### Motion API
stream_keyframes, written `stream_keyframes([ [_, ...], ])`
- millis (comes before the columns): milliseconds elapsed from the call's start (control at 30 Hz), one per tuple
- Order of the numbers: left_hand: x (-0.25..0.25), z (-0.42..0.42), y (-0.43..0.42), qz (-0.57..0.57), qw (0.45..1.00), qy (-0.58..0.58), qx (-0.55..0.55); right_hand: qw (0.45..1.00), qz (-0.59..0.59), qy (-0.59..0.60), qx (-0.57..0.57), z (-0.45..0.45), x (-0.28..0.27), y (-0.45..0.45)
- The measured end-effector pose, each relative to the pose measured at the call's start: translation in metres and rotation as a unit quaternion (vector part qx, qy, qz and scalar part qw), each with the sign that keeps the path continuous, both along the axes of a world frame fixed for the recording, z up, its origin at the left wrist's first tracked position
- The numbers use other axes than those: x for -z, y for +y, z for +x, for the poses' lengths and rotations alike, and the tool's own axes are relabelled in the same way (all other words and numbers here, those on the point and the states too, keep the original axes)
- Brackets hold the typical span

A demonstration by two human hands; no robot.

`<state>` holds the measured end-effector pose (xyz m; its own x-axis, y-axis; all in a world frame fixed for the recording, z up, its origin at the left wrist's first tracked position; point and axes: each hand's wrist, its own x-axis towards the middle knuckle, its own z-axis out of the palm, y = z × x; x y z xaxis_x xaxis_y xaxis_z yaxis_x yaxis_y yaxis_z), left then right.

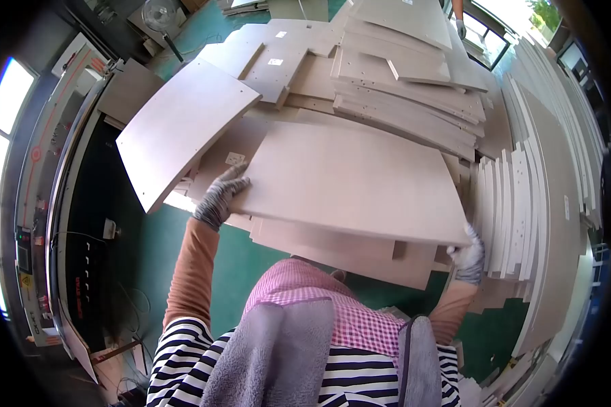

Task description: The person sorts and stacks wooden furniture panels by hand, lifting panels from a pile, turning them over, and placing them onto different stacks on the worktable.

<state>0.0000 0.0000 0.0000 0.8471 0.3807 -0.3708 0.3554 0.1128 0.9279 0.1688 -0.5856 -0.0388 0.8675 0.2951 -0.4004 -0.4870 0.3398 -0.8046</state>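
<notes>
A large pale board (353, 180) spans the space in front of me, held by its two near corners. My left hand (223, 195), in a grey striped work glove, grips its left edge. On the right, my gloved right hand (468, 254) is closed around the near right corner, its fingers partly hidden by the board. Beneath lie more boards of the same pale colour, among them a lower board (346, 247) that juts out towards me. Just past my left hand, a small white label (235, 158) is stuck on another board.
A separate panel (190, 122) slants at the left of the pile. Stacked boards (407, 88) rise behind, and upright panels (516, 210) stand along the right. A long machine (54, 203) lines the left side. Another person's gloved hand (461, 28) shows at the back.
</notes>
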Motion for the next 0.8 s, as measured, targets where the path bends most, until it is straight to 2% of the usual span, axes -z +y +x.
stream_keyframes([
  [33, -0.017, 0.003, -0.001, -0.075, 0.997, -0.029, 0.003, 0.999, 0.003, 0.029, 0.022, 0.009, -0.005, 0.003],
  [67, -0.030, 0.007, -0.001, -0.054, 0.997, -0.049, 0.022, 0.994, -0.017, 0.065, 0.082, 0.008, -0.038, 0.024],
  [100, -0.024, 0.002, -0.009, -0.057, 0.997, -0.053, 0.025, 0.995, -0.013, 0.060, 0.073, 0.007, -0.036, 0.016],
  [167, -0.031, 0.005, -0.012, -0.253, 0.965, -0.060, -0.021, 0.997, -0.007, 0.048, 0.056, 0.011, -0.047, 0.016],
  [233, -0.032, 0.011, -0.013, -0.247, 0.966, -0.064, -0.037, 0.998, -0.005, 0.045, 0.049, 0.016, -0.049, 0.018],
  [300, -0.029, 0.013, -0.012, -0.155, 0.985, -0.060, -0.041, 0.997, -0.004, 0.051, 0.063, 0.016, -0.052, 0.024],
  [433, -0.035, 0.018, -0.009, -0.239, 0.968, -0.053, -0.059, 0.995, 0.041, 0.060, 0.073, 0.022, -0.067, 0.030],
  [600, -0.050, 0.040, 0.003, -0.258, 0.963, -0.049, -0.065, 0.996, 0.065, 0.039, 0.056, 0.049, -0.093, 0.034],
  [633, -0.062, 0.048, -0.007, -0.277, 0.953, -0.040, -0.115, 0.996, 0.074, 0.029, 0.045, 0.056, -0.100, 0.036],
  [700, -0.065, 0.058, 0.005, -0.321, 0.945, -0.040, -0.051, 0.996, 0.088, 0.029, 0.000, 0.071, -0.109, 0.033],
  [800, -0.074, 0.064, 0.002, -0.313, 0.947, -0.031, -0.067, 0.996, 0.081, 0.031, -0.004, 0.079, -0.119, 0.035],
])
